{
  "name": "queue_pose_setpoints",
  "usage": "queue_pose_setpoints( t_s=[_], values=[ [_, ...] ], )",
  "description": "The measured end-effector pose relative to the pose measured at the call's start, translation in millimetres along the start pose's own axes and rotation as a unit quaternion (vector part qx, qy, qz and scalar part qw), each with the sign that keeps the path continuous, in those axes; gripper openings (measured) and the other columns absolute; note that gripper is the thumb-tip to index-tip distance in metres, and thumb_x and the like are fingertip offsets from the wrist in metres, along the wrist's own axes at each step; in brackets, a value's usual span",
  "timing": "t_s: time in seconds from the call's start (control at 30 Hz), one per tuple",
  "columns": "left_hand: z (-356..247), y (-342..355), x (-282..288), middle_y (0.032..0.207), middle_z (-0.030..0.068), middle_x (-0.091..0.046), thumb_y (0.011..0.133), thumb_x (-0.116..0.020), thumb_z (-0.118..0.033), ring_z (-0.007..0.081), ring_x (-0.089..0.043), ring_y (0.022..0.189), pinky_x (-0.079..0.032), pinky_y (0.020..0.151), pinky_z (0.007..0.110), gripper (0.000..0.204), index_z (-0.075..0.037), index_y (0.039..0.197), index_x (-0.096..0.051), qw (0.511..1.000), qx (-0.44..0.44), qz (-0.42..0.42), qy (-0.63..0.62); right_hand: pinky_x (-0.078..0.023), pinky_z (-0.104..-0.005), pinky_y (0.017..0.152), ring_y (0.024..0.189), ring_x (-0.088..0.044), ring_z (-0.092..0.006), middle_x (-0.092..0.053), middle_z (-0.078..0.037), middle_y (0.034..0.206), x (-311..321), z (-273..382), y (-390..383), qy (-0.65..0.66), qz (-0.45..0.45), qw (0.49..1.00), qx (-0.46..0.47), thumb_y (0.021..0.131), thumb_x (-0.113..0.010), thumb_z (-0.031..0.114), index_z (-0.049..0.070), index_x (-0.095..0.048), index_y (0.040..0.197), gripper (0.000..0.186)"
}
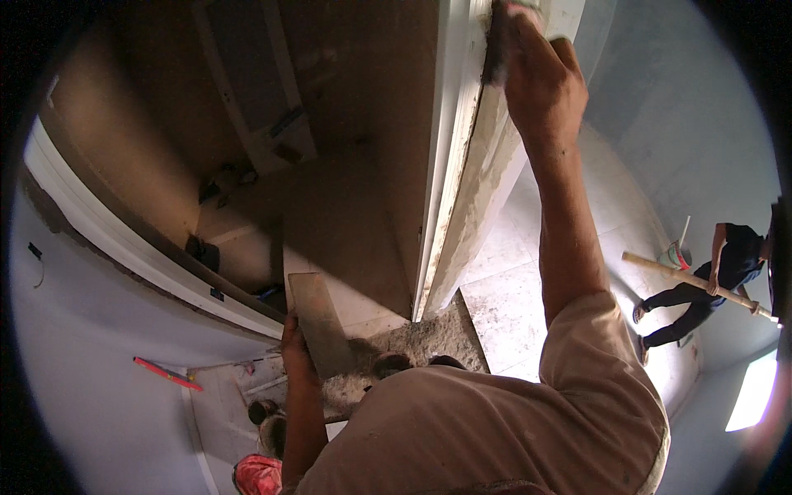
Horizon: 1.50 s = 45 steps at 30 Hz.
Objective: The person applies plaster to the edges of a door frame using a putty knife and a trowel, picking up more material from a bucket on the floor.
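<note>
My right hand [549,91] is raised high at the top of the view, its fingers closed round a trowel. The trowel's dark blade [495,54] lies against the edge of the wall beside the white door frame [450,148]. Most of its handle is hidden by the hand. Rough, pale filler [474,198] runs down this wall edge. Low at the left, my left hand [293,342] grips the near left edge of a flat, tan rectangular board [318,318]. Its fingers are partly hidden.
A person [701,285] with a long pole [660,268] stands at the right near a bucket [678,256]. Rough rubble [445,334] covers the doorway floor. A red level-like bar [167,374] is at the left, and a red bundle [257,475] lies below.
</note>
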<state>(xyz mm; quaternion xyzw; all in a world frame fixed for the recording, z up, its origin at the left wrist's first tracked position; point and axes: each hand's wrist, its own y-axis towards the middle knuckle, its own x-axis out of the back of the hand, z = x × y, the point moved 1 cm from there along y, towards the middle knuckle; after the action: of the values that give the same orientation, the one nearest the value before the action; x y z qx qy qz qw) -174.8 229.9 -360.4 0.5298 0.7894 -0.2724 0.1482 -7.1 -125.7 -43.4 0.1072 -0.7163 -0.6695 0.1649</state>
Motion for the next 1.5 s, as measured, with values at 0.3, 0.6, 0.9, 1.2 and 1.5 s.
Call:
queue_pose_setpoints(
  t_s=[0.3,0.6,0.9,1.2,1.5],
  values=[
    [2,6,-6,0.116,0.0088,-0.066,0.096,-0.050,-0.011,0.0241,-0.065,0.102,-0.055,0.084,0.038,0.038,-0.010,0.134,-0.058,0.998,0.055,0.005,-0.003,-0.056,-0.0434,0.074,0.079,-0.068,-0.0246,-0.068,-0.012,0.090,8,20,52,0.051,0.003,0.997,-0.053,0.095,-0.067,0.019,0.012,-0.072,0.116,0.023],
    [6,12,-14,0.112,0.0086,-0.067,0.099,-0.051,-0.014,0.0240,-0.066,0.098,-0.056,0.083,0.039,0.033,-0.008,0.130,-0.059,0.999,0.046,-0.025,0.001,-0.056,-0.0396,0.073,0.083,-0.070,-0.0267,-0.069,-0.012,0.085,28,-11,31,-0.051,0.039,0.990,-0.123,0.094,-0.066,0.024,0.011,-0.075,0.102,0.018],
    [4,18,-29,0.118,0.0098,-0.067,0.102,-0.052,-0.021,0.0253,-0.067,0.102,-0.057,0.084,0.041,0.033,-0.008,0.133,-0.059,0.995,0.062,0.061,-0.045,-0.054,-0.0380,0.064,0.067,-0.060,-0.0226,-0.062,-0.013,0.075,-7,-10,-93,0.042,0.043,0.997,-0.056,0.095,-0.063,0.010,0.013,-0.066,0.132,0.038],
    [-17,40,-55,0.130,0.0114,-0.062,0.101,-0.051,-0.021,0.0267,-0.063,0.113,-0.055,0.091,0.041,0.040,-0.006,0.138,-0.054,0.992,0.021,0.120,0.023,-0.054,-0.0353,0.069,0.076,-0.065,-0.0236,-0.065,-0.011,0.087,-14,15,-76,0.132,0.049,0.985,-0.100,0.093,-0.068,0.011,0.010,-0.067,0.130,0.037],
    [-27,48,-139,0.122,0.0107,-0.066,0.103,-0.051,-0.024,0.0267,-0.067,0.108,-0.056,0.095,0.042,0.038,-0.011,0.138,-0.057,0.975,0.072,0.183,-0.103,-0.055,-0.0345,0.066,0.080,-0.067,-0.0258,-0.066,-0.015,0.092,66,77,-285,0.241,0.245,0.886,-0.311,0.085,-0.064,-0.009,-0.001,-0.055,0.137,0.054]
  ],
)
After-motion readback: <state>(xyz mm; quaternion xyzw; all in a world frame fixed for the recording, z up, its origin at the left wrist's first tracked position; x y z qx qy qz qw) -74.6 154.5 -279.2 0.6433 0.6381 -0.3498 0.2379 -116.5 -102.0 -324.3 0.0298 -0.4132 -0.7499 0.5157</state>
